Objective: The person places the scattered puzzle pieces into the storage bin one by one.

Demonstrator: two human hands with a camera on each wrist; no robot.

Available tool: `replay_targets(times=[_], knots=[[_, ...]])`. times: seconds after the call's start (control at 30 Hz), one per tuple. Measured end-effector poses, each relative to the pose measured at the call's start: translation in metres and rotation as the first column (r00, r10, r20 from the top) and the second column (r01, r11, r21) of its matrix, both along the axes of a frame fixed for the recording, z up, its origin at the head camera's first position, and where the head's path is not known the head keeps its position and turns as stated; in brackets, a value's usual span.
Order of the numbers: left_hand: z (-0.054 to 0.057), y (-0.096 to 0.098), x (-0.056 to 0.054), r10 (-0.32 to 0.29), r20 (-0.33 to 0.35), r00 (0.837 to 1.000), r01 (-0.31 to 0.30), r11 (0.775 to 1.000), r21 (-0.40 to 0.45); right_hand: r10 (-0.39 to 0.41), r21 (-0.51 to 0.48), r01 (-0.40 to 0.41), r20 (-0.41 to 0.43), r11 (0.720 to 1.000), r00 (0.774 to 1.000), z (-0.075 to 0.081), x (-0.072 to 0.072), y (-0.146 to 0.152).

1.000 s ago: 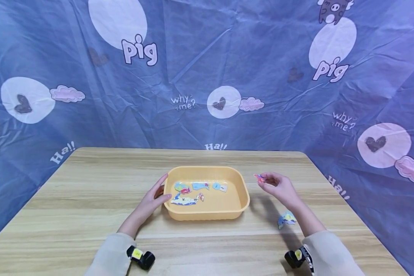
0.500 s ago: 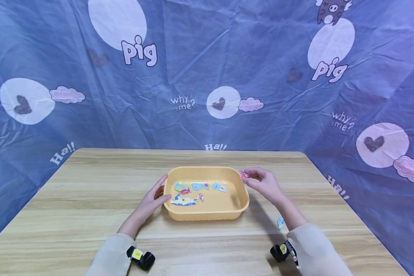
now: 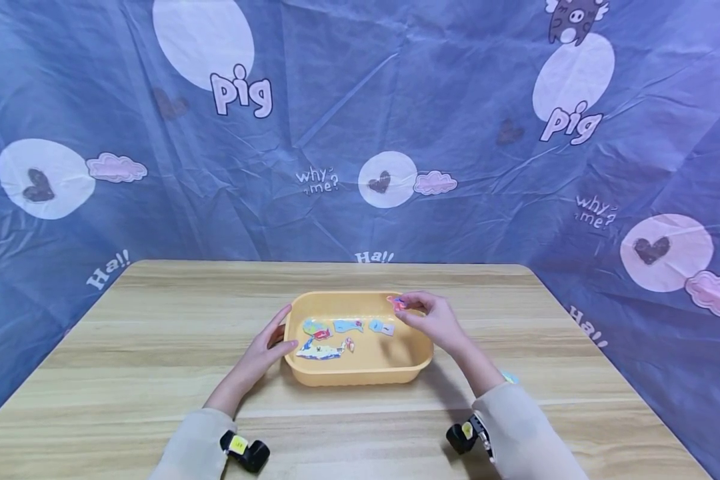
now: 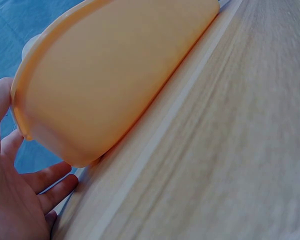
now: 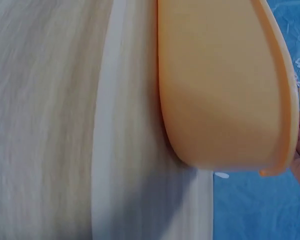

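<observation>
A yellow-orange plastic basin (image 3: 360,378) stands on the table. My left hand (image 3: 263,350) grips its left end, thumb over the rim and the other fingers along the outside; the left wrist view shows this hand (image 4: 20,185) against the basin's end. My right hand (image 3: 435,321) pinches a small pink-red printed piece (image 3: 396,303) between thumb and fingers, above the basin's right back part. Several flat printed pieces lie inside: a blue one (image 3: 349,326), a pale blue one (image 3: 382,327), a green-and-red one (image 3: 317,329) and a long white-yellow one (image 3: 320,351).
Another light-blue piece (image 3: 509,377) lies on the wooden table (image 3: 174,313) at the right, mostly hidden by the right forearm. A blue printed cloth (image 3: 336,100) hangs behind the table. Black wrist cameras sit on both sleeves.
My right hand has carried the pink-red piece leftward from beside the basin to above its inside. The right forearm now covers most of the piece on the table. My left hand has stayed put.
</observation>
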State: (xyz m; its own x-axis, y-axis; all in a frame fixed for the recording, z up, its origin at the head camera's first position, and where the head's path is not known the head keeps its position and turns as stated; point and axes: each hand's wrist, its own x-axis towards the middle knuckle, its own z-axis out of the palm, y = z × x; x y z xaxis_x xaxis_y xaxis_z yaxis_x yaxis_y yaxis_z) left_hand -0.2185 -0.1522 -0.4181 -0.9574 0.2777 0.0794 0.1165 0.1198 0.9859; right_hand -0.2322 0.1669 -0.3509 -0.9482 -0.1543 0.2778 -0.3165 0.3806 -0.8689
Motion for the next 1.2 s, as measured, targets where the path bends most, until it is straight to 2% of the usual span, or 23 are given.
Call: replay_targets(times=[0.2,0.63,0.83,1.0,1.2], knots=[[0.001,0.001,0.001,0.01,0.005,1.0,-0.01,1.0,0.0,0.037,-0.031,-0.036,0.029,0.999,0.999,-0.005,-0.002,-0.01],[0.001,0.001,0.001,0.005,0.006,1.0,-0.005,1.0,-0.003,0.038,-0.079,-0.031,0.09,0.996,0.995,-0.01,-0.004,-0.018],[0.0,0.001,0.001,0.017,0.026,1.0,-0.016,0.999,-0.032,0.041,-0.037,-0.037,0.108,0.999,0.993,-0.011,-0.006,-0.025],[0.002,0.001,0.001,-0.015,0.005,1.0,0.015,1.0,0.011,0.048,-0.048,-0.043,0.111,0.998,0.993,-0.01,-0.005,-0.03],[0.005,0.002,0.002,0.012,0.03,0.999,-0.012,1.0,-0.027,0.076,-0.054,-0.071,0.105,0.996,0.992,-0.009,-0.006,-0.034]])
